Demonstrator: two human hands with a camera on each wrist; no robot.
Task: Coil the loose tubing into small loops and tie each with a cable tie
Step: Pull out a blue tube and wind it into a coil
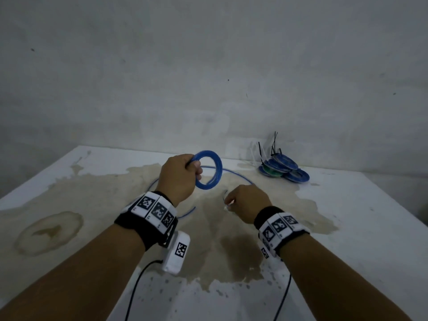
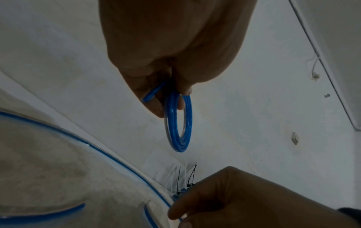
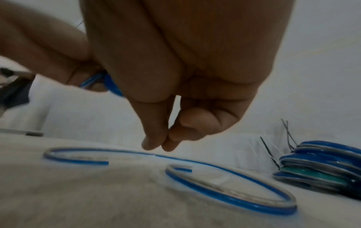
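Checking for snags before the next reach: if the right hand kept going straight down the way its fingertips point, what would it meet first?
Probably the loose blue tubing lying on the stained table. The right hand points down with fingertips pressed together just above that strand, though depth is unclear.

Hidden or unclear:
- Right hand (image 1: 246, 200): contents not discernible; fingertips blurred.
- Blue coil (image 1: 208, 169): near arc buried in the left hand (image 1: 178, 176).
- Stacked tied coils (image 3: 322, 166): cut by the right-wrist frame edge; count uncertain.
- Loose tubing (image 1: 231, 173): partly behind both hands.
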